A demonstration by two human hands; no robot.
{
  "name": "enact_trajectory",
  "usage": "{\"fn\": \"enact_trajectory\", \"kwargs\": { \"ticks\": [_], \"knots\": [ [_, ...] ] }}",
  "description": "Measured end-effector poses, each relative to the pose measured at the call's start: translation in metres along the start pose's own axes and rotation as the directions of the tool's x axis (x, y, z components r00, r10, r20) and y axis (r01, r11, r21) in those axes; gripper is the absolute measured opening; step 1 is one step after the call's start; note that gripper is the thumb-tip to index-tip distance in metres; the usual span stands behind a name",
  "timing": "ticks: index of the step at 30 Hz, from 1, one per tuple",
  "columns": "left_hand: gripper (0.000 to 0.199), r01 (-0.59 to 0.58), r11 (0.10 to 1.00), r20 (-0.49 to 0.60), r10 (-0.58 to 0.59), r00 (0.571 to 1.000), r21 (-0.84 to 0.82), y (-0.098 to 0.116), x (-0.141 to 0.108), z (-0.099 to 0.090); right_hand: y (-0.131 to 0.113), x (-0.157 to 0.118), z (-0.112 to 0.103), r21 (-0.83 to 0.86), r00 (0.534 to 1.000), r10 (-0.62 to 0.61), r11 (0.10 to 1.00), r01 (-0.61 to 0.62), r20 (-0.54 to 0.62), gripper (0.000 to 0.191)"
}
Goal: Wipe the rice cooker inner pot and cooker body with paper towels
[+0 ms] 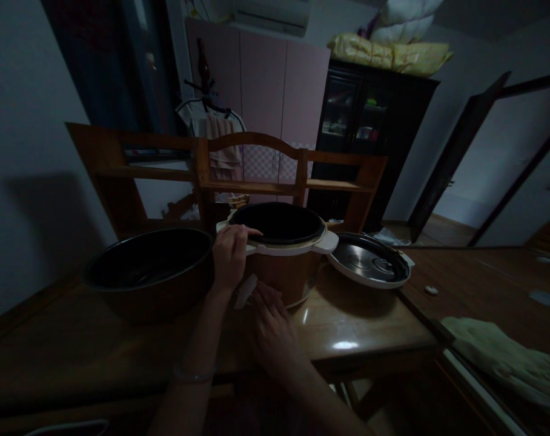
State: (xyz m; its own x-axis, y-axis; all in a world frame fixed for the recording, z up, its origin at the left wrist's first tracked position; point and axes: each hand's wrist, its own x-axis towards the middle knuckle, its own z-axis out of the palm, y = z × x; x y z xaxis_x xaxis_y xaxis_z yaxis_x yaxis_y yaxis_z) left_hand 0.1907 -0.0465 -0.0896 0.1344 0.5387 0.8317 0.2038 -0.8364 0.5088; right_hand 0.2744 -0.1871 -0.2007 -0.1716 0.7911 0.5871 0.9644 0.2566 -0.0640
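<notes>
An electric cooker with white side handles and a dark round opening stands on the wooden table. My left hand is closed on its left rim and handle, one finger reaching over the edge. Lower down, my right hand is against the cooker's front side with a white wipe, which sticks out to the left of the fingers. The fingertips are partly hard to see in the dim light. Right of the cooker, its round lid lies with the metal inner face up.
A large dark pot stands at the left of the table. Behind is a wooden shelf rack along the table's back. A pale green cloth lies at the lower right, and a small white object is on the wooden surface beyond.
</notes>
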Motion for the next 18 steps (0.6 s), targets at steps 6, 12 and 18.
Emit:
{"fn": "enact_trajectory", "kwargs": {
  "ticks": [6,12,18],
  "knots": [
    [0.051,0.002,1.0,0.011,-0.003,1.0,0.016,-0.001,0.0,0.0,0.01,-0.027,0.006,0.016,0.999,0.018,1.0,-0.019,0.049,0.053],
    [0.049,0.005,1.0,-0.014,-0.005,1.0,-0.001,-0.002,-0.001,0.002,0.023,-0.054,0.01,0.025,0.991,0.127,0.991,-0.128,0.053,0.062],
    [0.05,0.017,1.0,-0.007,-0.017,1.0,0.013,-0.001,-0.001,0.002,0.034,-0.072,0.013,0.01,0.979,0.202,0.979,-0.202,-0.028,0.064]
  ]
}}
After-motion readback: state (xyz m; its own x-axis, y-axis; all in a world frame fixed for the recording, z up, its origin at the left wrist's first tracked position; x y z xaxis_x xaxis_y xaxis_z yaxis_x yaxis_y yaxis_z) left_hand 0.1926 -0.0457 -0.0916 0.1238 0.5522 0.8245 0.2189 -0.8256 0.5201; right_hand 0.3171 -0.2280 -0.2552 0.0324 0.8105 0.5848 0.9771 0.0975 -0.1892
